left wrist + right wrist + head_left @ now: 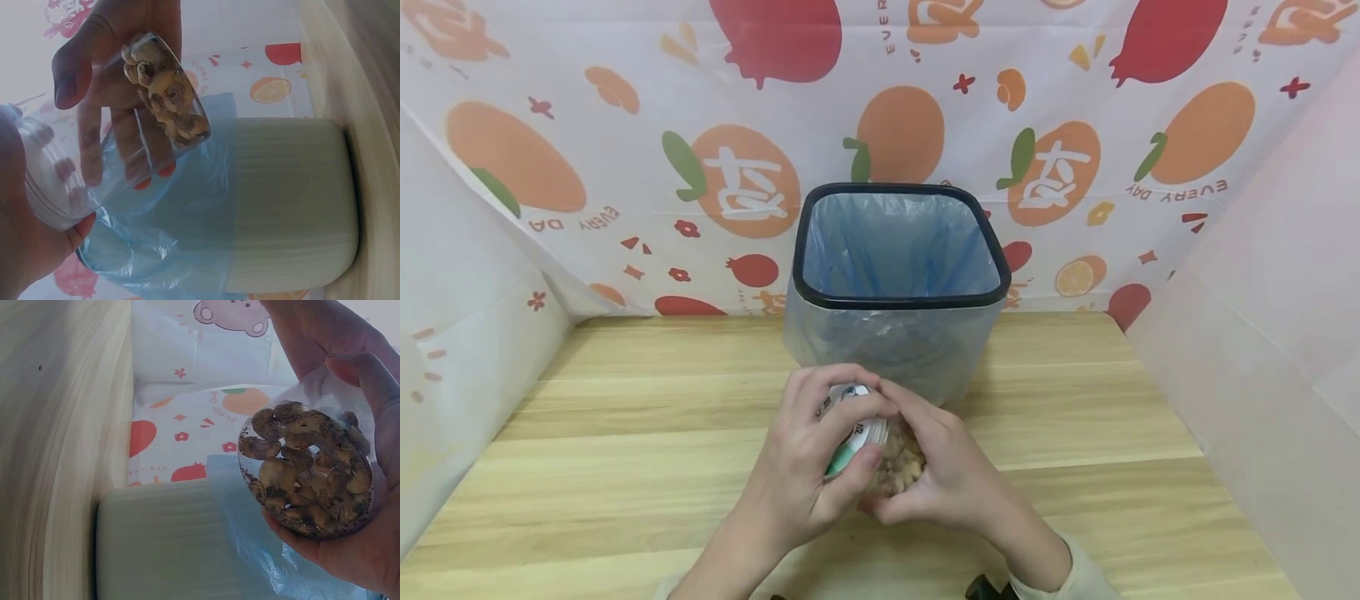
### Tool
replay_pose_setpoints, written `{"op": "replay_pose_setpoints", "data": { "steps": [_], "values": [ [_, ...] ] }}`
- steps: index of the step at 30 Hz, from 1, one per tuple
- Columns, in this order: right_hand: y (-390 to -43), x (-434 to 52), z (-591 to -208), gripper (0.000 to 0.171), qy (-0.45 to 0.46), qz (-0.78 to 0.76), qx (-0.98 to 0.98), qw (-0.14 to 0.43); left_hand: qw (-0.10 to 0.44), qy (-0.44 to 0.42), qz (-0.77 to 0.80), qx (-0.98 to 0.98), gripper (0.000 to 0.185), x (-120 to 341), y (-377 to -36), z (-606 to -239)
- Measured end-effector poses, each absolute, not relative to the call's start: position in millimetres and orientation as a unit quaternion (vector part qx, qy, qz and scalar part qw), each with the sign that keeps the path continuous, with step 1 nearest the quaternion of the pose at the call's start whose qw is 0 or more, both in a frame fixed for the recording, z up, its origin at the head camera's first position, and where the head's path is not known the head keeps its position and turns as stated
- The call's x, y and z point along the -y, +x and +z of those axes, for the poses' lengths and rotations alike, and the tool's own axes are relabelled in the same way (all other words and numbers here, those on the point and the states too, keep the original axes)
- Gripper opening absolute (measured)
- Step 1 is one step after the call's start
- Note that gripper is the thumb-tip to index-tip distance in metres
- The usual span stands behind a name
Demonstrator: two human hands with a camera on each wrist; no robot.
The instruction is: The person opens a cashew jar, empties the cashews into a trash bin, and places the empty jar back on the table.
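A clear jar (901,463) partly filled with lumpy tan-brown pieces (312,475) is between the two hands, in front of a bin. My right hand (951,462) holds the jar's side, thumb and fingers spread around it. My left hand (808,458) grips the lid end, fingers curled over a white and green printed lid (842,460). In the left wrist view the jar (181,100) is tilted and its pieces lie toward the base. The right wrist view shows the jar's round base, with brown crumbs along its edge.
Behind the hands stands a pale bin with a black rim (902,302), lined with a translucent bluish bag (887,242). A fruit-print cloth (647,167) hangs at the back of the wooden table (625,450). Dark objects (983,588) show at the near edge.
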State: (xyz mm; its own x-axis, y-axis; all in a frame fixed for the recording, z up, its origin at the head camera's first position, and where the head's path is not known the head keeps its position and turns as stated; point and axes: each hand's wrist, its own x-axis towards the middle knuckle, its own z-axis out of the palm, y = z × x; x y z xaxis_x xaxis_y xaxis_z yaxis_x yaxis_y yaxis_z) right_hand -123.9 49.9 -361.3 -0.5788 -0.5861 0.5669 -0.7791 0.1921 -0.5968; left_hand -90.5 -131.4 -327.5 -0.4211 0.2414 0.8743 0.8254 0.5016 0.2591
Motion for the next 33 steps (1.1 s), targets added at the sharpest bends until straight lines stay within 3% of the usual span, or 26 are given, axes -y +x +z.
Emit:
{"op": "replay_pose_setpoints", "data": {
  "steps": [21,28,33],
  "values": [
    [-127,-49,-369,0.099,0.414,0.424,0.798,0.114,0.381,-0.315,-0.37,0.786,0.036,132,-98,-340],
    [-129,-43,-373,0.099,0.394,0.331,0.827,0.226,0.363,-0.249,-0.352,0.825,0.037,132,-103,-350],
    [-129,-44,-373,0.1,0.384,0.336,0.833,0.214,0.346,-0.249,-0.354,0.833,0.03,135,-102,-350]
  ]
}}
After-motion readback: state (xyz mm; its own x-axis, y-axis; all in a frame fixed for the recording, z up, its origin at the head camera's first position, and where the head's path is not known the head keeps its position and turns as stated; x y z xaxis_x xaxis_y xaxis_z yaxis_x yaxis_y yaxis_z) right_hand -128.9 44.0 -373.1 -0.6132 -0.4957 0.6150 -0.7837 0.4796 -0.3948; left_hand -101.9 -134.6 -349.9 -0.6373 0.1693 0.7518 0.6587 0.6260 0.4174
